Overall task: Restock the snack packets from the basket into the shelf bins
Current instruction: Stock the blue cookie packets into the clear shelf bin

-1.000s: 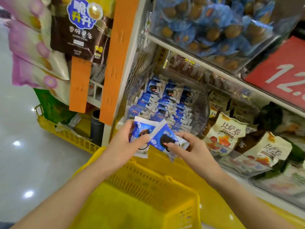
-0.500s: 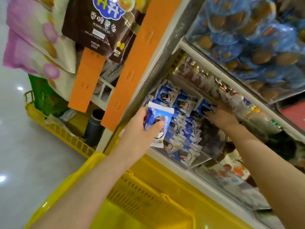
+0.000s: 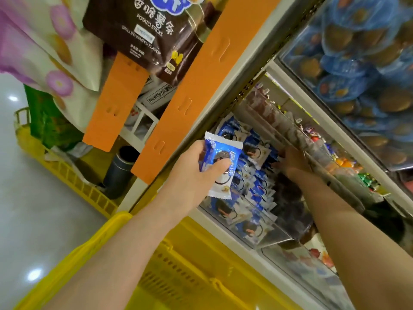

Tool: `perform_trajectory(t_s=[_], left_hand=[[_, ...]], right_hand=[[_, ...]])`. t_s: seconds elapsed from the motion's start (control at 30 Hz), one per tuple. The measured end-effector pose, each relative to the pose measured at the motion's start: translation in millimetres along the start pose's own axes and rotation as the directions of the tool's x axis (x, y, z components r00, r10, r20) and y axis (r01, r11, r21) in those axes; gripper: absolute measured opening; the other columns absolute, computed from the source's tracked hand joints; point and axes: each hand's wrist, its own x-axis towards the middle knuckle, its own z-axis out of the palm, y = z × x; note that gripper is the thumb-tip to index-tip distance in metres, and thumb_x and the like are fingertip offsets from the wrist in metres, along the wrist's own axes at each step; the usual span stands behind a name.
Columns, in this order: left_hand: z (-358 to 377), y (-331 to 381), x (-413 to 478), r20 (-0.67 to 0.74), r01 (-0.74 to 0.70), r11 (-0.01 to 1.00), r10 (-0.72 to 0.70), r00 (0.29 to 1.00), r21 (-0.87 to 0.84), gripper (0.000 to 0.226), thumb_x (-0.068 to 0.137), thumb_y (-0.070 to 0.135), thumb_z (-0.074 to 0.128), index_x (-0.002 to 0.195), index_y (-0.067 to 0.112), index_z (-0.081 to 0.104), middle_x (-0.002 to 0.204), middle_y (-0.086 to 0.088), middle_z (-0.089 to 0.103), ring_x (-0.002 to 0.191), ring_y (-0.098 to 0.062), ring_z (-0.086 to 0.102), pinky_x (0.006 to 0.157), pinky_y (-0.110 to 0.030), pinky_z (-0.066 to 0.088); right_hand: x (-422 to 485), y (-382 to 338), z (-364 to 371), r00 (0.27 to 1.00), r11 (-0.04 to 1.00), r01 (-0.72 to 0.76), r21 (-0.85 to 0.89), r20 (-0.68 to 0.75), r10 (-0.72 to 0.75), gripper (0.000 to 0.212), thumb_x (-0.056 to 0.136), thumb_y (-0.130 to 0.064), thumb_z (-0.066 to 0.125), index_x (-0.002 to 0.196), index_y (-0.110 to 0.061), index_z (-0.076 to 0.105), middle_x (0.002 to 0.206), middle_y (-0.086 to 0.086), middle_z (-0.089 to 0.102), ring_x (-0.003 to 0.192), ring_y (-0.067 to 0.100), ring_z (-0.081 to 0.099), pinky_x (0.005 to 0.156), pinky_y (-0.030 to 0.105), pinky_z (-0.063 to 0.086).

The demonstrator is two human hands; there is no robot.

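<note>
- Near the middle of the view, the left hand (image 3: 194, 177) grips a blue-and-white foil snack packet (image 3: 220, 161). The thumb lies across its front and the fingers curl behind it.
- That packet stands upright just in front of the clear plastic shelf bin (image 3: 279, 239), at the bin's 10 o'clock corner.
- At 3 o'clock from the held packet, the right hand (image 3: 292, 161) reaches deep into the bin. Its fingers are blurred and partly hidden, so I cannot tell whether they hold anything.
- Rows of matching stacked packets (image 3: 253, 151) fill the bin's 9 o'clock side, between the two hands.
- At 6 o'clock, beneath both forearms, sits a yellow slatted plastic basket (image 3: 105, 233).
- An orange plastic hanging strip (image 3: 192, 104) slants up from the left hand toward 12 o'clock.
- A brown potato-sticks bag (image 3: 152, 30) hangs at 11 o'clock.
- Blue-wrapped round cakes (image 3: 357, 63) fill the upper bin at 2 o'clock.
</note>
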Motion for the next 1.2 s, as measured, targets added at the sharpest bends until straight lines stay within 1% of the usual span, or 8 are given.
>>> perform_trajectory(t_s=[0.2, 0.4, 0.6, 0.7, 0.77, 0.87, 1.0, 1.2], left_hand=[[-4.9, 2.7, 6.2, -0.019, 0.013, 1.000, -0.014, 1.000, -0.023, 0.024, 0.088, 0.023, 0.059, 0.112, 0.019, 0.056, 0.101, 0.007, 0.066, 0.087, 0.002, 0.064, 0.074, -0.016, 0.054], [-1.4, -0.2, 6.6, 0.007, 0.038, 0.999, -0.038, 0.999, 0.012, 0.024, 0.088, 0.025, 0.059, 0.111, 0.017, 0.056, 0.101, 0.005, 0.067, 0.088, -0.002, 0.064, 0.075, -0.017, 0.054], [6.0, -1.3, 0.9, 0.060, 0.077, 0.996, -0.079, 0.995, 0.043, 0.024, 0.090, 0.025, 0.058, 0.114, 0.023, 0.057, 0.102, 0.009, 0.067, 0.089, 0.002, 0.062, 0.072, -0.010, 0.050], [9.2, 0.0, -3.8, 0.063, 0.103, 0.994, -0.105, 0.993, 0.025, 0.019, 0.091, 0.023, 0.057, 0.109, 0.026, 0.058, 0.098, 0.012, 0.067, 0.082, 0.007, 0.061, 0.067, -0.007, 0.046], [10.7, 2.7, -7.1, 0.046, 0.114, 0.994, -0.113, 0.993, -0.008, 0.013, 0.091, 0.020, 0.057, 0.100, 0.028, 0.060, 0.089, 0.016, 0.066, 0.070, 0.013, 0.059, 0.057, -0.003, 0.043], [11.3, 5.9, -11.8, 0.027, 0.118, 0.993, -0.118, 0.993, 0.000, 0.012, 0.091, 0.019, 0.057, 0.093, 0.031, 0.058, 0.085, 0.018, 0.066, 0.067, 0.012, 0.060, 0.056, -0.003, 0.044], [6.8, 7.2, -15.3, 0.023, 0.125, 0.991, -0.126, 0.992, 0.038, 0.009, 0.091, 0.020, 0.057, 0.093, 0.029, 0.057, 0.089, 0.018, 0.065, 0.074, 0.010, 0.060, 0.061, -0.004, 0.046], [-3.8, 10.3, -14.4, 0.015, 0.126, 0.991, -0.127, 0.992, 0.051, 0.020, 0.091, 0.018, 0.057, 0.111, 0.018, 0.057, 0.098, 0.010, 0.065, 0.072, 0.011, 0.062, 0.057, -0.002, 0.045]], right_hand=[[5.8, -4.1, 1.1, 0.999, 0.982, 0.013, -0.187, -0.030, -0.019, 0.035, 0.088, -0.012, 0.060, 0.122, -0.005, 0.057, 0.119, 0.023, 0.059, 0.108, 0.037, 0.057, 0.092, 0.043, 0.048], [1.9, -6.6, 1.3, 0.999, 0.994, 0.036, -0.099, -0.009, -0.037, 0.036, 0.089, -0.006, 0.057, 0.125, -0.004, 0.054, 0.127, 0.021, 0.055, 0.118, 0.036, 0.050, 0.103, 0.042, 0.040], [-29.9, -17.0, -8.0, 0.992, 0.995, 0.095, 0.034, -0.081, -0.092, 0.047, 0.087, -0.010, 0.059, 0.132, -0.008, 0.045, 0.126, 0.016, 0.053, 0.112, 0.034, 0.053, 0.092, 0.040, 0.048], [-49.0, -24.5, -4.6, 0.974, 0.975, 0.182, 0.125, -0.163, -0.160, 0.036, 0.093, -0.014, 0.053, 0.127, -0.004, 0.045, 0.106, 0.018, 0.058, 0.096, 0.036, 0.059, 0.072, 0.036, 0.047], [-45.9, -32.5, -2.5, 0.997, 0.989, 0.076, 0.126, -0.025, -0.073, 0.036, 0.097, -0.022, 0.047, 0.124, 0.002, 0.045, 0.106, 0.020, 0.057, 0.097, 0.036, 0.059, 0.072, 0.036, 0.044], [-32.0, -37.9, 2.4, 0.975, 0.955, -0.170, 0.241, 0.181, 0.128, 0.040, 0.099, -0.034, 0.042, 0.124, -0.003, 0.042, 0.121, 0.017, 0.047, 0.111, 0.031, 0.050, 0.097, 0.036, 0.038], [-15.6, -32.0, 16.8, 0.958, 0.898, -0.285, 0.334, 0.086, 0.272, 0.062, 0.098, -0.031, 0.045, 0.144, 0.003, 0.020, 0.151, 0.019, 0.025, 0.137, 0.034, 0.028, 0.113, 0.038, 0.024], [-17.2, -30.0, 31.8, 0.940, 0.793, -0.255, 0.553, -0.048, 0.336, 0.048, 0.090, -0.028, 0.060, 0.129, -0.002, 0.047, 0.133, 0.019, 0.049, 0.122, 0.034, 0.047, 0.097, 0.037, 0.040]])
